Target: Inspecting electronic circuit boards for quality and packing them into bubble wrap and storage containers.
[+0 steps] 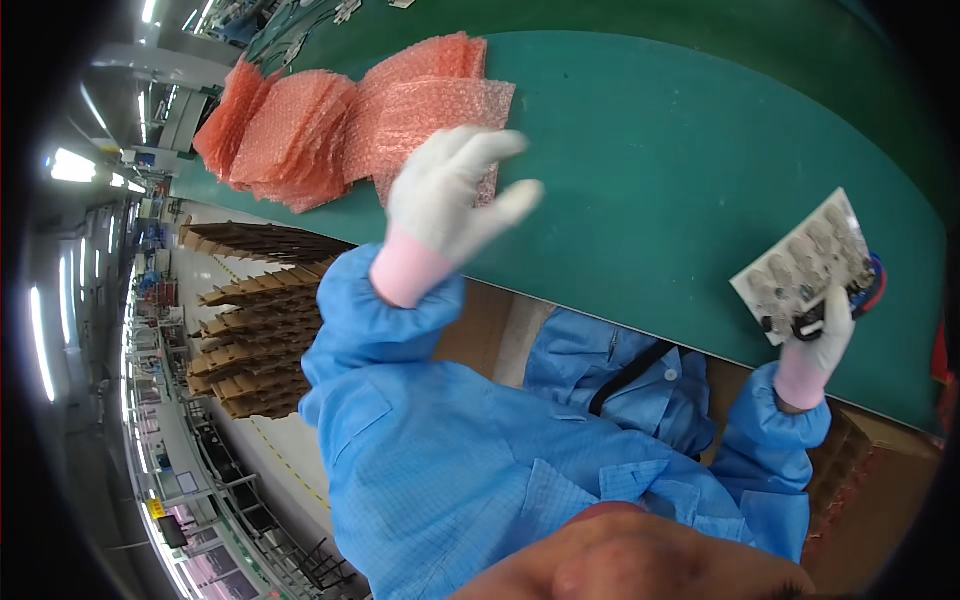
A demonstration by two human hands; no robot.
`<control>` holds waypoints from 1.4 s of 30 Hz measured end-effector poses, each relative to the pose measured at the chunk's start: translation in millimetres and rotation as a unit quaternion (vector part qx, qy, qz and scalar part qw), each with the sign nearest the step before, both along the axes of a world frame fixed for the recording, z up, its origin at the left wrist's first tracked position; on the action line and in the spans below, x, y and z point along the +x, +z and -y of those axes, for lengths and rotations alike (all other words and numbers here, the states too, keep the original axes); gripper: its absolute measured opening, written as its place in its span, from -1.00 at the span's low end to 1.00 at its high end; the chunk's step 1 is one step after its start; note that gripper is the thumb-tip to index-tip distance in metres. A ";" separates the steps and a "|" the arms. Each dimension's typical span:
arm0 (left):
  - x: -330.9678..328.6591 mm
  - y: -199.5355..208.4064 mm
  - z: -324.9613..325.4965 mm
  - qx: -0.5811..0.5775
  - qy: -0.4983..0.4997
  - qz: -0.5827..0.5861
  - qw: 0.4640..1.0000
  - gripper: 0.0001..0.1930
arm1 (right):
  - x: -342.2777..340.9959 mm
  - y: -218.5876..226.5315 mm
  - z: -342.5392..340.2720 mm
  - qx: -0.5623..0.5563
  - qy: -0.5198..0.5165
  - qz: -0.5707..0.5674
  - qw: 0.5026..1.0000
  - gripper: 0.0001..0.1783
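Observation:
My left hand (450,195), in a white glove with a pink cuff, is over the table beside the pink bubble-wrap bags (430,105). Its thumb and fingers are apart, with nothing between them. At the right side of the table, my gloved right hand (826,335) grips the near edge of a pale flat panel (808,262) bearing several clear, rounded parts. A black piece (810,322) shows against those fingers, too small to name. Blue and red wires (876,283) curl out beside the panel's right edge.
The green tabletop (640,180) curves across the front. Stacked brown cardboard dividers (265,340) stand left of me, below table level. An open cardboard box (870,480) is at the lower right. Cables (290,45) lie at the far left of the table.

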State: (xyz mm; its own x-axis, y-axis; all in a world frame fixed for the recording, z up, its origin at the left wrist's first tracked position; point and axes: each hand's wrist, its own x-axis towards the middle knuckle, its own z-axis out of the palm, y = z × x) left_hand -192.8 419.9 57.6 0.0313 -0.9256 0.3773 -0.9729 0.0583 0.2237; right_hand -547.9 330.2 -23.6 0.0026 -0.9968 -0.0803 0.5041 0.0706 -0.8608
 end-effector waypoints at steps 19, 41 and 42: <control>-88.6 -67.1 65.1 0.459 -0.186 -0.566 0.660 -0.68 | -22.2 -6.2 -63.2 -0.197 -0.075 -0.037 0.977 -0.35; -51.0 29.9 66.5 -0.065 -0.085 -0.641 0.760 -0.68 | 10.2 16.7 -15.3 -0.040 0.063 -0.337 0.938 -0.42; -48.5 33.1 67.6 -0.017 -0.125 -0.601 0.789 -0.69 | 2.7 22.2 -13.2 -0.037 0.042 -0.365 0.929 -0.47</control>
